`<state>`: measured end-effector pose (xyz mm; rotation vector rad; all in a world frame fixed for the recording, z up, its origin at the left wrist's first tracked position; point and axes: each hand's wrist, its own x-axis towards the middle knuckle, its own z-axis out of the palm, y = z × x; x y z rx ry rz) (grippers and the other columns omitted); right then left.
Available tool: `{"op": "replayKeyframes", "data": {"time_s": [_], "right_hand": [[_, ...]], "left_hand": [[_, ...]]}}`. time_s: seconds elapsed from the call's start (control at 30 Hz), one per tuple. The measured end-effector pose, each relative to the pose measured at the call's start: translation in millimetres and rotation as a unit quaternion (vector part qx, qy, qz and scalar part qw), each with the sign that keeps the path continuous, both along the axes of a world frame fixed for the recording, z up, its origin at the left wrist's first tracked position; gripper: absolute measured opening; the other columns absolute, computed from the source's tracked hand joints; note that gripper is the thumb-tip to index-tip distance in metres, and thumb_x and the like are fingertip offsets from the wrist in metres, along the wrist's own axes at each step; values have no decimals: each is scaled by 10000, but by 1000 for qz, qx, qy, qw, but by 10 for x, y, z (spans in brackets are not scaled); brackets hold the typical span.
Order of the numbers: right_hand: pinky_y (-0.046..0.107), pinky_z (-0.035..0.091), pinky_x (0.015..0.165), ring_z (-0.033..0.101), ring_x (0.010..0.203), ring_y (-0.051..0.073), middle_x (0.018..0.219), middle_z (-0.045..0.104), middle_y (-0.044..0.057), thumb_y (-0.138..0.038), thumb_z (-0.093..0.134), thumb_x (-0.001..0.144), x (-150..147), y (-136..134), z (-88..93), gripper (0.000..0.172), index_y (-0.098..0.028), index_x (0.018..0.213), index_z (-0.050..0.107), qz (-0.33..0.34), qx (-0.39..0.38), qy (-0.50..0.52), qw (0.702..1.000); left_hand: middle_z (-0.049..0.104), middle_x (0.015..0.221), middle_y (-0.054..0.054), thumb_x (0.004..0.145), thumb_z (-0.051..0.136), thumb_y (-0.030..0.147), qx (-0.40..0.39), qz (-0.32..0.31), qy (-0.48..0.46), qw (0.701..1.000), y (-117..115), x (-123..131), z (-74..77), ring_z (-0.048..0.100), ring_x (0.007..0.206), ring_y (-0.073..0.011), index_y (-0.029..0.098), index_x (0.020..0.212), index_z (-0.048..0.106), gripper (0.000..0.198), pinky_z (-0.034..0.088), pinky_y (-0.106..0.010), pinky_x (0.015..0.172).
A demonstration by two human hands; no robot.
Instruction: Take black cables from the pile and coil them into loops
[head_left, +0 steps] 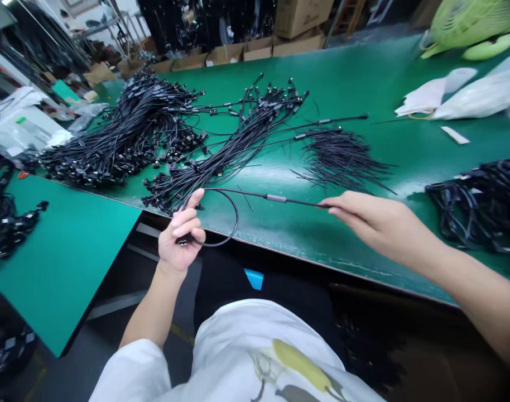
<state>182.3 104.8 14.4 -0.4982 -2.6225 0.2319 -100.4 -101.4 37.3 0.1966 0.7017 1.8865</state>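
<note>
A: What is the right hand (367, 220) doing?
B: It is pinching a thin, round, black cable (297, 201). The thumb and fingers are pressed flat together, with only the cable between them.

A: And the left hand (182, 237)?
B: It holds the same cable. One finger sticks up by the top of the cable, and the others curl in loosely, with little gaps between them. A small black plug (184, 240) pokes out near the palm.

A: So where is the cable?
B: Up in front of the person, over the near edge of the long, smooth green counter (347, 84). It makes a round loop beside the left hand, then goes almost straight to the right hand. A short grey tube (275, 198) sits on the straight part.

A: What lies past the hands?
B: A big heap of black cables with plugs (142, 111) is on the far left. A smaller bunch of black cables (242, 134) is in the middle. Right of that is a flat pile of thin, short black strands (342, 156).

A: What is hard to see?
B: The left fingers hide most of the plug, so I can't tell its shape. The right fingers cover the cable's tip. A heap of folded black cables (481, 206) is cut off on the right. So is a light green plastic thing with slots (472, 25), far right, and it's blurry too.
</note>
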Motion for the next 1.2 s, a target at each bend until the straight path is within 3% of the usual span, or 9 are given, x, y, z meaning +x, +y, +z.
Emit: {"op": "replayKeyframes", "data": {"time_s": [0.2,0.3,0.43,0.6,0.73,0.8,0.9,1.03,1.2], "right_hand": [[274,355,464,612,598,157,798,690,30,-274,391,989,38,-85,108,302,-153,952,666,-80,236,-18,968],[259,333,446,636,673,165,895,709,51,-297,373,993,168,78,192,324,-159,985,666,-167,247,-12,954],[255,332,472,636,715,166,935,714,51,-309,379,987,273,218,151,319,-173,1009,666,-184,214,-39,958],[285,294,491,575,599,165,789,682,44,-266,432,949,193,-84,106,247,-187,899,660,-108,153,-94,978],[268,342,561,532,552,133,657,610,12,-218,403,963,-44,-574,253,295,-191,744,598,175,10,-112,978],[255,332,560,515,550,117,658,605,4,-234,405,971,-204,-685,325,293,-184,753,595,227,-68,-93,967],[236,343,577,520,595,108,702,606,10,-269,449,964,-432,-600,326,255,-175,783,602,173,-152,-6,973],[266,449,721,583,846,161,967,619,58,-491,632,854,-655,-453,89,354,-181,1020,591,66,-304,186,932],[250,407,606,487,592,108,671,511,-20,-481,418,977,-802,-651,-194,366,-185,810,555,-17,-491,224,842]], "left_hand": [[493,588,65,960,481,159,-50,-46,57,996,98,-5,-115,487,463,-11,107,1075,642,205,500,-118,566],[373,447,98,990,427,191,-44,-76,19,996,30,-98,-192,343,325,-3,83,942,659,261,411,-90,429],[268,355,141,963,507,265,32,-79,14,996,-97,-182,-194,175,240,-11,103,1039,660,236,314,-87,325],[476,467,100,883,602,207,-6,-56,119,991,15,-93,-167,412,352,-8,119,1040,672,193,468,-112,494],[710,892,-71,869,622,362,-39,-79,310,947,218,211,-272,685,818,-165,140,959,693,250,557,-295,776],[696,1066,-117,895,579,415,-29,-125,421,898,260,389,-318,662,989,-220,144,968,693,303,515,-341,892],[689,867,-76,911,570,403,-6,-224,494,840,248,574,-345,648,783,-164,148,899,660,271,493,-289,785],[545,645,34,897,610,389,21,-238,351,905,270,667,-348,411,436,-46,168,830,553,238,363,-217,512],[556,655,-16,845,575,606,-19,-235,233,943,389,792,-394,524,573,-113,160,657,506,488,428,-271,614]]}}
